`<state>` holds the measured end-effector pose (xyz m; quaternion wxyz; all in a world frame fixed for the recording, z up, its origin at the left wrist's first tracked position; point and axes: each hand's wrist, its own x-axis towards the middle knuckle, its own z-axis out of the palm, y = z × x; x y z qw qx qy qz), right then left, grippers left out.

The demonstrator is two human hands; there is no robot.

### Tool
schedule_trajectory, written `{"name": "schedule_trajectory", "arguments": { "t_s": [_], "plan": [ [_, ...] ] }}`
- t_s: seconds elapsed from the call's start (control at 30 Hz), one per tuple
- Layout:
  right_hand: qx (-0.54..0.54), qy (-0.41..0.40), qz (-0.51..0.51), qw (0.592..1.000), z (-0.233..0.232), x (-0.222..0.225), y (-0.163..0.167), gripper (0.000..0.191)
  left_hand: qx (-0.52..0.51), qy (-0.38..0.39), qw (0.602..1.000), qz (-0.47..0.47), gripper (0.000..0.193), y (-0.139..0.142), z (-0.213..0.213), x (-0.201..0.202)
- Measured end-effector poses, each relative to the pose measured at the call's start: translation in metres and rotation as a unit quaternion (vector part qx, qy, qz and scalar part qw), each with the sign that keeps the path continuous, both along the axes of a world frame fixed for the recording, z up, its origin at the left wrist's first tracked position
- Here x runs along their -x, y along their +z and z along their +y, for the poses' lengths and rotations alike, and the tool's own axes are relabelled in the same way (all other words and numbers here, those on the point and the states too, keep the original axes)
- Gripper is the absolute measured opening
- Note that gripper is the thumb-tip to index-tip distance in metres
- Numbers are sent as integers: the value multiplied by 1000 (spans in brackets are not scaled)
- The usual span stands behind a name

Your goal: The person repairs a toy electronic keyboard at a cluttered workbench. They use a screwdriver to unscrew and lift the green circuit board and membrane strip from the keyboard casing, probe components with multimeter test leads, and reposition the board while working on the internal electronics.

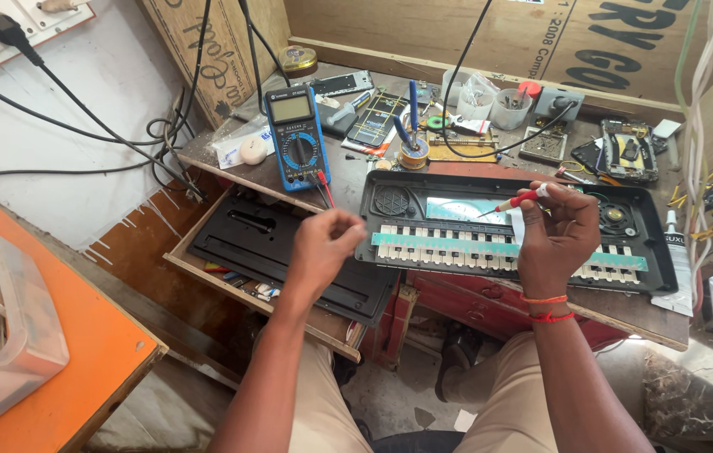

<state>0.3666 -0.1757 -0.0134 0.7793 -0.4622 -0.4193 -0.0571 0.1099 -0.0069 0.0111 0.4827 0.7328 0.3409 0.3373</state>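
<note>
A black electronic keyboard point(424, 195) lies on the workbench with its shell open, showing white keys and a teal strip point(457, 244) across them. My right hand point(556, 241) rests on the keys at the right and holds a small red-handled screwdriver point(514, 202), its tip pointing left over the keyboard's inner panel. My left hand point(320, 249) hovers just left of the keyboard with fingers pinched together; whether a small part sits between them I cannot tell. Below the left hand lies the keyboard's black back cover point(264, 239) in an open drawer.
A blue multimeter point(294, 134) with red and black leads stands behind the left hand. Solder spool, plastic cups, circuit boards and an opened phone point(627, 151) crowd the bench's back. A glue tube point(677, 252) lies at the right edge. An orange table point(80, 352) with a plastic box stands left.
</note>
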Motion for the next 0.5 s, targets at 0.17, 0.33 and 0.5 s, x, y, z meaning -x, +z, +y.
{"name": "schedule_trajectory", "arguments": {
  "t_s": [0.17,0.33,0.5],
  "plan": [
    [4,-3,-1,1000,-2,-1,0,30,-42,60,995,61,14,-35,-6,49],
    [3,-13,-14,1000,0,1,1,30,-101,53,990,77,11,-68,-12,67],
    [6,-5,-6,1000,-2,2,3,30,-168,86,978,91,9,-81,-10,65]
  ]
}}
